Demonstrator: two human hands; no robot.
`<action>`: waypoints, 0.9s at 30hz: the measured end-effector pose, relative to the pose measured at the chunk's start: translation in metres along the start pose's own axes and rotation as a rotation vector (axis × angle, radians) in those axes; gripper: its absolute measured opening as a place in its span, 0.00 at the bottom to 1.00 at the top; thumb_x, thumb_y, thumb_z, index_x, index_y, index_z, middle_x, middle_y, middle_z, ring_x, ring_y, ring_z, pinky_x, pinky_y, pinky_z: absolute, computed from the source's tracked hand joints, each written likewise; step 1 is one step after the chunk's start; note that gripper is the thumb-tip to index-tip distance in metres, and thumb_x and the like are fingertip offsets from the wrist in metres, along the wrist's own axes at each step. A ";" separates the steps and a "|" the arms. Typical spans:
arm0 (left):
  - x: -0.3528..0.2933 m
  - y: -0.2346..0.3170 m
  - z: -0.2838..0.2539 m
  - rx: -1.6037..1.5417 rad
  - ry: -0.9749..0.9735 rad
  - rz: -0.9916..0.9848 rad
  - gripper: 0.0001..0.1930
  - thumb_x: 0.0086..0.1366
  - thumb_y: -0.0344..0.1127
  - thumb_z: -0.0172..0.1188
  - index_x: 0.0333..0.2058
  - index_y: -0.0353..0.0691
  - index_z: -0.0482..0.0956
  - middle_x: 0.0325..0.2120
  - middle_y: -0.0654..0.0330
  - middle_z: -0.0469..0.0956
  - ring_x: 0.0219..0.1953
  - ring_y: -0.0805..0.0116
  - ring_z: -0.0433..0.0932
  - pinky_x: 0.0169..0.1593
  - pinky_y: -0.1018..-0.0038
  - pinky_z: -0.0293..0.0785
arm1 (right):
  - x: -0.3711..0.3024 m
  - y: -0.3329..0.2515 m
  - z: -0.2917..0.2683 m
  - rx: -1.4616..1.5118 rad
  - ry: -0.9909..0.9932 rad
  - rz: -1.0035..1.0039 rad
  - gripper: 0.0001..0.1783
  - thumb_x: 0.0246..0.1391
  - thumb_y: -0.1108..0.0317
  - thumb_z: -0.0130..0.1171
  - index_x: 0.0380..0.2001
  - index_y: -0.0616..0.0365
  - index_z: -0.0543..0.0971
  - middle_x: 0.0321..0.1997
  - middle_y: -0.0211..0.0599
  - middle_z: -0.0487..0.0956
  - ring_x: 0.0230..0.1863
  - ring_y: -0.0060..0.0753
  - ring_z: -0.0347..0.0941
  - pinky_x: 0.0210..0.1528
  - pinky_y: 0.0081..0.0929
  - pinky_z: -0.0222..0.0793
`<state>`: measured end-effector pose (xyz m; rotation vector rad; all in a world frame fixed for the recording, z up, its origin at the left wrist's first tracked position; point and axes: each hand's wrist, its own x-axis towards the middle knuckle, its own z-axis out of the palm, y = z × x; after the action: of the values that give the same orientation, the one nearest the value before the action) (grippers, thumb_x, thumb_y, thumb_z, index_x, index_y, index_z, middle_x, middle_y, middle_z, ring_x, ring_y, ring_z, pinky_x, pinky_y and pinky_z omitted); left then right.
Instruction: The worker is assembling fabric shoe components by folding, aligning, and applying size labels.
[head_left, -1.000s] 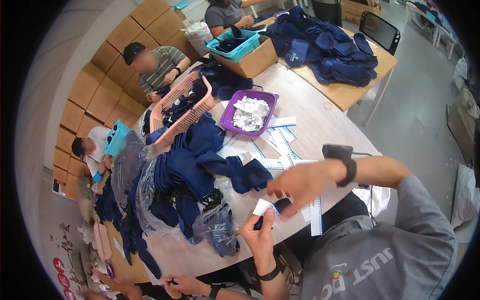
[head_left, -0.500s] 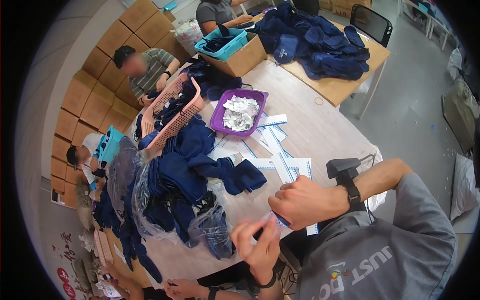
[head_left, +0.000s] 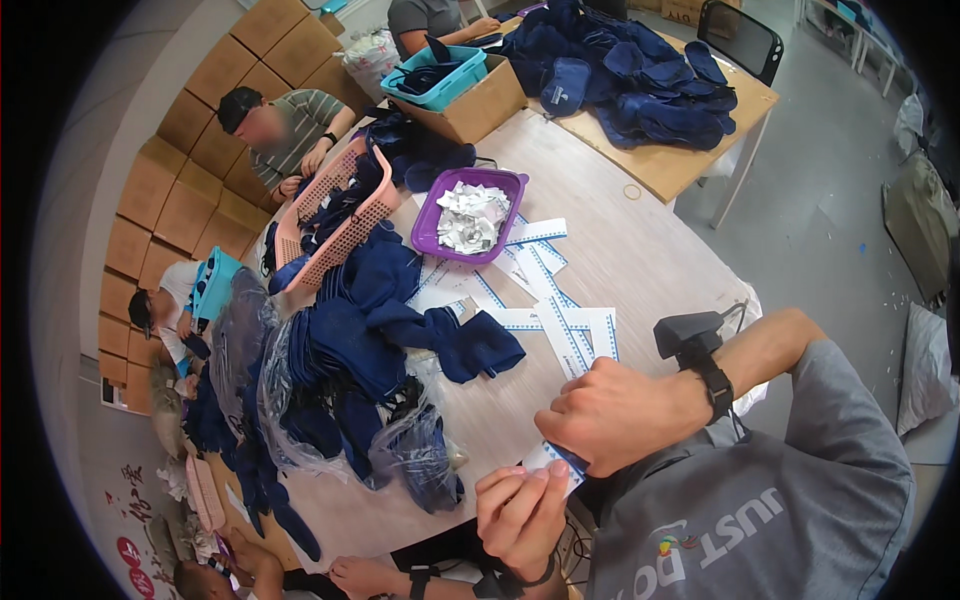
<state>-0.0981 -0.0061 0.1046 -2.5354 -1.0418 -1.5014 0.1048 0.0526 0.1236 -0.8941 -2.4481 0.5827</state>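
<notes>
A grey floor point(head_left: 830, 230) spreads on the right. Stacked cardboard boxes point(head_left: 190, 150) line the far left wall. A dark chair point(head_left: 735, 35) stands beyond the wooden table point(head_left: 690, 165).

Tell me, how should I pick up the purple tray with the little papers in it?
Hold the purple tray by its two long rims, one of your hands on each side, coming from above. It sits flat and open on the table, piled with loose paper slips, so keeping it level probably stops them spilling.

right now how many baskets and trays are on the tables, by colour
pink basket: 1
purple tray: 1
teal basket on the cardboard box: 1
total: 3
A further teal basket sits off the table, by a seated person.
</notes>
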 end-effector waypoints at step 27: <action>0.002 0.018 -0.004 -0.189 -0.153 -0.072 0.22 0.47 0.33 0.84 0.44 0.49 0.90 0.48 0.64 0.73 0.46 0.59 0.76 0.48 0.70 0.78 | 0.004 -0.001 -0.034 0.277 -0.365 0.019 0.13 0.41 0.62 0.68 0.21 0.63 0.82 0.20 0.51 0.80 0.25 0.58 0.80 0.30 0.43 0.76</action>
<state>-0.0902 -0.0201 0.1139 -2.8103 -1.0663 -1.5100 0.1201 0.0621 0.1525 -0.7506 -2.5821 1.1474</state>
